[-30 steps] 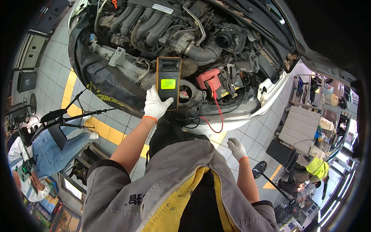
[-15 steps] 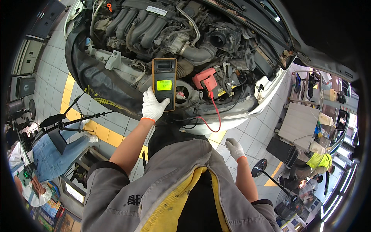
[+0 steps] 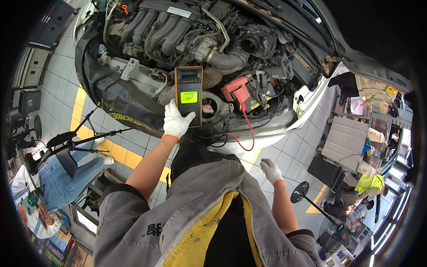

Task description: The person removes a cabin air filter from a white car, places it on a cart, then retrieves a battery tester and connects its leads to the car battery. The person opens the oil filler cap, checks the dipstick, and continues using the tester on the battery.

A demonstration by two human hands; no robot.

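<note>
My left hand (image 3: 176, 121), in a white glove, grips the lower part of a black and orange handheld battery tester (image 3: 188, 95) with a lit green screen, held up over the open engine bay (image 3: 187, 35). A red cable (image 3: 247, 129) runs from a red clamp (image 3: 236, 91) on the car battery down toward the tester. My right hand (image 3: 271, 171), also gloved, hangs by my side below the bumper with loosely curled fingers and holds nothing.
The car's white front bumper (image 3: 284, 129) curves around me. A person in jeans (image 3: 53, 178) sits at the left beside a tripod (image 3: 75, 140). At the right stand a grey cart (image 3: 344, 144), a fan (image 3: 338, 229) and a person in a yellow vest (image 3: 369, 182).
The tester and my left hand stay raised over the engine; the view has shifted slightly, with the engine bay sitting higher in the picture. My right hand stays low.
</note>
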